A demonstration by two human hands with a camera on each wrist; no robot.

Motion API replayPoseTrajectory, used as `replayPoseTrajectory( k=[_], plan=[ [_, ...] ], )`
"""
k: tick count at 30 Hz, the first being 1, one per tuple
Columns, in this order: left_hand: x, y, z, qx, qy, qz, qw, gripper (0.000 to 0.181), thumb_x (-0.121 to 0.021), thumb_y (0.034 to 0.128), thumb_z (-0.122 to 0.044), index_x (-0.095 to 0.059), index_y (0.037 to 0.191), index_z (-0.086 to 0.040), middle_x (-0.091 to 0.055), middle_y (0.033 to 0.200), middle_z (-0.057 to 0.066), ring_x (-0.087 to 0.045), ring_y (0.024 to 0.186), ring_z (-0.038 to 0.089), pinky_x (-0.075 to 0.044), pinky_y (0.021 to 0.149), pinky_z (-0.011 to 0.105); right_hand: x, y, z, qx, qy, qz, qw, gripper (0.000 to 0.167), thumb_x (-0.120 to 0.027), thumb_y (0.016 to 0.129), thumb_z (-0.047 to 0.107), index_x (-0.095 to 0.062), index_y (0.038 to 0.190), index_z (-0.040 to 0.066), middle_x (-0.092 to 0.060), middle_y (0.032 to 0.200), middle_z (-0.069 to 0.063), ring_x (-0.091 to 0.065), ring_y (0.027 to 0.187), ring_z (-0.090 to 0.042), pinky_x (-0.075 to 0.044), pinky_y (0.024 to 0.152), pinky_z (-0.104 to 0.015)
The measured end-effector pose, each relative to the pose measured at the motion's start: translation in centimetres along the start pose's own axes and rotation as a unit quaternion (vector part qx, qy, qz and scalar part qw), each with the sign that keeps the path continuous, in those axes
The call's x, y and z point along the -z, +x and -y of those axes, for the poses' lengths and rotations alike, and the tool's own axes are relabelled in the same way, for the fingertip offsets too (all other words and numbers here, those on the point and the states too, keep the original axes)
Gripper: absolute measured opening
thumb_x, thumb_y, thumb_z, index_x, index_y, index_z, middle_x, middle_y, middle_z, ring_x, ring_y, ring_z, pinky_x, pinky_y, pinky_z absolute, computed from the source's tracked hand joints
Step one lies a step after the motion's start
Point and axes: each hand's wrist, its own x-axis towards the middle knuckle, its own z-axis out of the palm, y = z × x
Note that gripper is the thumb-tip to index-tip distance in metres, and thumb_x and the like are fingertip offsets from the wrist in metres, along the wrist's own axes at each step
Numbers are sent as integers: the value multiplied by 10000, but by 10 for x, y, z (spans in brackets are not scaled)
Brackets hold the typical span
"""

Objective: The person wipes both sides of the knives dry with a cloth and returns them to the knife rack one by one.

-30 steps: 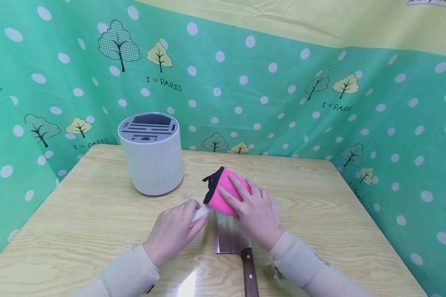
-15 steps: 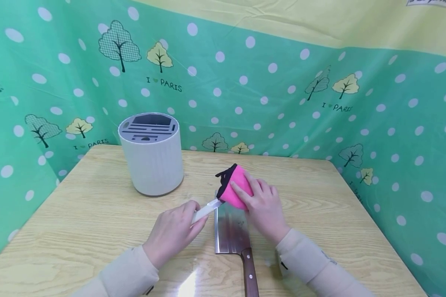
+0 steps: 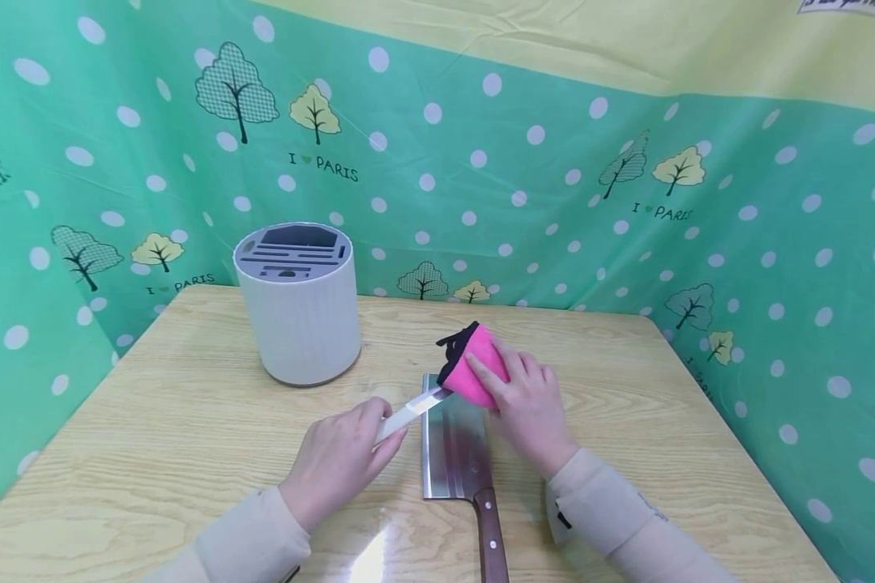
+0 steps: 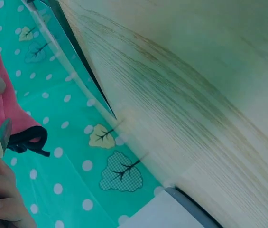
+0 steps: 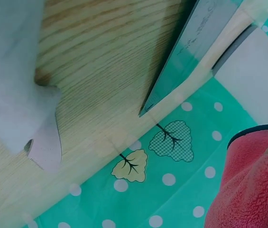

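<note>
Knife (image 3: 403,419), white-handled, is gripped by the left hand (image 3: 338,459) above the table (image 3: 153,437), its blade end hidden by the pink cloth (image 3: 470,383) that the right hand (image 3: 532,409) clutches. Beneath lies a cleaver (image 3: 454,453), brown handle toward the person. Farther back on the left stands a white knife block (image 3: 302,324), before a green dotted curtain (image 3: 554,178).

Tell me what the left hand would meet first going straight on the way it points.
Likely the cloth in the right hand: the knife in the left hand points at it, its tip hidden there. The cleaver looks lower; depth is unclear.
</note>
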Motion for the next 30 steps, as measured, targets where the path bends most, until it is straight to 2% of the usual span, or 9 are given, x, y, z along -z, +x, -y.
replayPoseTrajectory(
  k=[15, 22, 30],
  plan=[
    [-2, -1, 0, 58, 32, 128, 9999, 261, -774, 834, -264, -565, 897, -120, -430, 635, -114, -229, 468, -20, -186, 398, 127, 3, 2, -1, -147, 170, 34, 9997, 697, -826, 690, 140, -622, 1347, 249, -540, 1393, -162, -608, 1007, -360, -485, 710, -442],
    [-3, -2, 0, 117, 35, 239, 9996, 260, -768, 842, -270, -567, 904, -117, -440, 635, -115, -253, 467, -8, -203, 395, 140, 5, 4, 2, -207, 426, 10, 9989, 682, -801, 717, 129, -609, 1362, 244, -534, 1398, -163, -606, 1031, -365, -484, 735, -448],
    [-4, -3, 1, 74, 82, 207, 9997, 265, -766, 844, -273, -575, 924, -108, -476, 642, -106, -264, 469, -16, -203, 392, 135, 12, 8, 10, -66, 716, -24, 9974, 733, -800, 669, 77, -610, 1361, 224, -532, 1397, -175, -608, 1033, -381, -505, 785, -487]
  ],
)
